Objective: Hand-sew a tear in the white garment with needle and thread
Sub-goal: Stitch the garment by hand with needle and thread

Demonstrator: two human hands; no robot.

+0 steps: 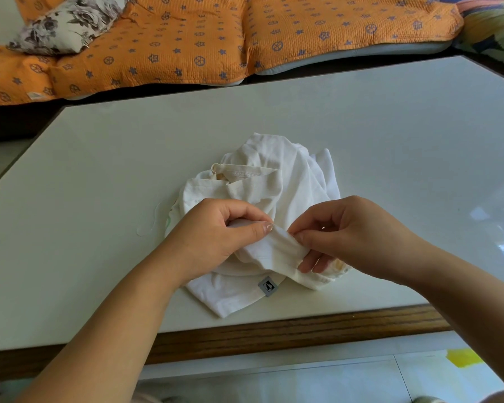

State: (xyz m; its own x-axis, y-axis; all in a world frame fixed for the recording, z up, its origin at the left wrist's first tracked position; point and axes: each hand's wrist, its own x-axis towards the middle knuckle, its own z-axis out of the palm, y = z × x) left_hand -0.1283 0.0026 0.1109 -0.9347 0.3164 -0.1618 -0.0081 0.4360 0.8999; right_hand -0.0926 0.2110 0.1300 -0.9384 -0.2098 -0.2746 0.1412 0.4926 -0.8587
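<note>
- Both hands meet over the near part of the white garment [274,175], which lies bunched in the middle of the table [390,141], nearer my edge than the far one.
- My left hand [216,239] has its fingers curled round a raised fold, thumb laid flat on top. I judge this is to pull the cloth taut and keep the torn spot facing up.
- My right hand [355,228] pinches the right end of that same fold between thumb and forefinger, with the other fingers tucked under the cloth as support. A tiny glint sits at the pinch; I cannot tell whether it is the needle.
- Both wrists are bent inward and the forearms come in from the near corners, so the fold hangs stretched between the two grips, lifted off the table.
- A small grey label [267,285] shows on the hem just below my hands.
- A faint pale loop [153,219] lies on the table left of the garment, possibly the thread, too thin to be sure.
- Beyond the far edge lie an orange quilt [186,39] and, at far left, a floral pillow [67,24].
</note>
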